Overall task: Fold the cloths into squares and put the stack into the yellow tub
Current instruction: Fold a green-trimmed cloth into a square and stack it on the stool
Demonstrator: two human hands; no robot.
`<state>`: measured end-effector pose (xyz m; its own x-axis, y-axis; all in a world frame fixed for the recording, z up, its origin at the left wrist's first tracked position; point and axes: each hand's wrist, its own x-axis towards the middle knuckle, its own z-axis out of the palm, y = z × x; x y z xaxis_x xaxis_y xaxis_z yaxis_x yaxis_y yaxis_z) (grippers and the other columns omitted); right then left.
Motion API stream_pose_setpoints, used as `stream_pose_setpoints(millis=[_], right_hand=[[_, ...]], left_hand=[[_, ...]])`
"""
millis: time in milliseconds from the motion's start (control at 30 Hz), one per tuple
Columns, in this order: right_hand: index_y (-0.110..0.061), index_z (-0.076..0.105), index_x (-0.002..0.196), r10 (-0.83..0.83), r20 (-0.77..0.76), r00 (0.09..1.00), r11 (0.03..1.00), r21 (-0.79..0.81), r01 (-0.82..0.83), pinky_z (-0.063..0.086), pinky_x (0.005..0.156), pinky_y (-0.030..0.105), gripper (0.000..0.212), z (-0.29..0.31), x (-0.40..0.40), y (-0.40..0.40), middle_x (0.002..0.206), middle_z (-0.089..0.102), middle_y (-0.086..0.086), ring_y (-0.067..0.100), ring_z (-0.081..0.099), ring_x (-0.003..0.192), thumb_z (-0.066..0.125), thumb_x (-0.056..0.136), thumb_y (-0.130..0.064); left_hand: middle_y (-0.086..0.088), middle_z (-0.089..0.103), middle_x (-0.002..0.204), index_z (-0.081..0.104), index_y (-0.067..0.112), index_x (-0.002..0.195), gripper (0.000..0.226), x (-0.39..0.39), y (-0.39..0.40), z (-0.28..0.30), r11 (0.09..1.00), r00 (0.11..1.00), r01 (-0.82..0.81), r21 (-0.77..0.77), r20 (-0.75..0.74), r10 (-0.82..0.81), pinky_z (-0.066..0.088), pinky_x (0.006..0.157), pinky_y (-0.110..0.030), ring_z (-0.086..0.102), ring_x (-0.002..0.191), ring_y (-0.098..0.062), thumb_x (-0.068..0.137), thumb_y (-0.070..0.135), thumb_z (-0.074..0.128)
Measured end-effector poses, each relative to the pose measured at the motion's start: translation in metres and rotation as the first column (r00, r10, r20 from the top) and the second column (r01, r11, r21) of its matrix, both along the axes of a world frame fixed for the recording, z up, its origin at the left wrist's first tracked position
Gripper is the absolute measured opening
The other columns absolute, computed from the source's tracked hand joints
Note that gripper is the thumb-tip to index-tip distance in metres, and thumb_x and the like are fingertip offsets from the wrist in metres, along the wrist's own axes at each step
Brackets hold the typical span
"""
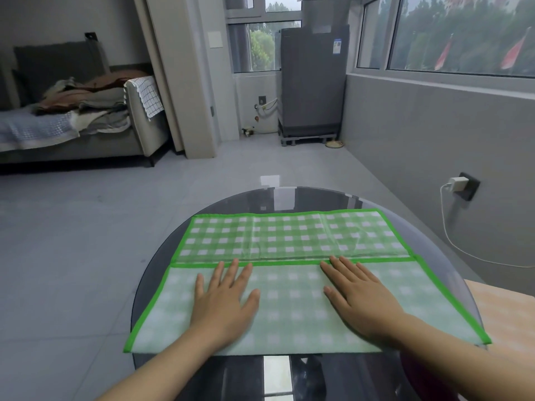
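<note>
On the round glass tabletop (pixel 202 215), the left hand (pixel 224 299) and right hand (pixel 362 296) press flat, fingers spread, on a green checked cloth (pixel 289 235) with one fold made; squaring, stacking and tubbing remain.

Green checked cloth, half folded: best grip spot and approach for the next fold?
Probably pinch the cloth at its two left corners, coming in from the left, and carry them right. It lies flat as a wide rectangle, near half folded up, both hands pressing it flat.
</note>
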<state>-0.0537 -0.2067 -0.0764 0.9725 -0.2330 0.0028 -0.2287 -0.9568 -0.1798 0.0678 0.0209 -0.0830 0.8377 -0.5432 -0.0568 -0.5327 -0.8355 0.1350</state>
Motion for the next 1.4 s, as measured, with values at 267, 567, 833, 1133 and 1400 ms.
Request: stream_pose_setpoints(millis=[267, 567, 833, 1133, 1400], right_hand=[[-0.031, 0.007, 0.149, -0.007, 0.001, 1.0, 1.0, 0.015, 0.007, -0.005, 0.116, 0.027, 0.055, 0.002, 0.001, 0.003, 0.158, 0.001, -0.009, 0.008, -0.005, 0.145, 0.018, 0.098, -0.048], [-0.023, 0.061, 0.119, -0.017, 0.223, 0.975, 0.999, -0.036, 0.026, 0.033, 0.096, 0.034, 0.037, 0.015, 0.044, -0.022, 0.12, 0.06, -0.002, 0.023, 0.052, 0.114, 0.044, 0.092, -0.04], [-0.021, 0.058, 0.123, -0.17, 0.306, 0.937, 0.985, 0.076, 0.154, 0.035, 0.098, 0.035, 0.033, 0.006, 0.129, -0.067, 0.128, 0.057, 0.002, 0.025, 0.048, 0.12, 0.047, 0.094, -0.034], [-0.022, 0.065, 0.108, -0.339, 0.33, 0.881, 0.941, 0.121, 0.317, 0.03, 0.093, 0.036, 0.024, -0.007, 0.182, -0.103, 0.115, 0.059, 0.003, 0.027, 0.046, 0.114, 0.056, 0.09, -0.035], [-0.022, 0.063, 0.087, -0.371, 0.309, 0.876, 0.927, 0.185, 0.327, 0.025, 0.089, 0.034, 0.011, 0.007, 0.181, -0.1, 0.099, 0.06, 0.001, 0.026, 0.044, 0.109, 0.059, 0.088, -0.032]], left_hand=[[0.011, -0.013, 0.158, -0.002, 0.04, 0.149, 0.06, 0.017, 0.035, 0.003, 0.998, 0.999, -0.046, -0.037, -0.011, 0.046, -0.011, 0.117, -0.045, -0.017, 0.145, -0.011, 0.096, 0.057, 0.017], [0.005, 0.021, 0.157, 0.037, 0.032, 0.142, 0.045, 0.05, -0.005, 0.023, 0.966, 0.998, -0.051, -0.254, -0.033, 0.044, -0.005, 0.117, -0.043, 0.013, 0.145, -0.01, 0.098, 0.044, 0.035], [0.008, 0.05, 0.14, 0.057, 0.026, 0.126, 0.032, 0.125, -0.083, 0.022, 0.909, 1.0, -0.028, -0.416, -0.005, 0.029, 0.005, 0.116, -0.042, 0.039, 0.133, -0.012, 0.098, 0.035, 0.044], [0.005, 0.06, 0.113, 0.068, 0.032, 0.11, 0.027, 0.187, -0.115, 0.002, 0.864, 0.993, -0.065, -0.499, 0.055, 0.106, 0.021, 0.103, -0.034, 0.047, 0.117, -0.015, 0.084, 0.041, 0.065], [0.01, 0.062, 0.094, 0.073, 0.032, 0.075, 0.005, 0.182, -0.114, 0.022, 0.796, 0.99, -0.119, -0.593, -0.008, 0.143, 0.02, 0.086, -0.029, 0.047, 0.105, -0.015, 0.078, 0.036, 0.073]])
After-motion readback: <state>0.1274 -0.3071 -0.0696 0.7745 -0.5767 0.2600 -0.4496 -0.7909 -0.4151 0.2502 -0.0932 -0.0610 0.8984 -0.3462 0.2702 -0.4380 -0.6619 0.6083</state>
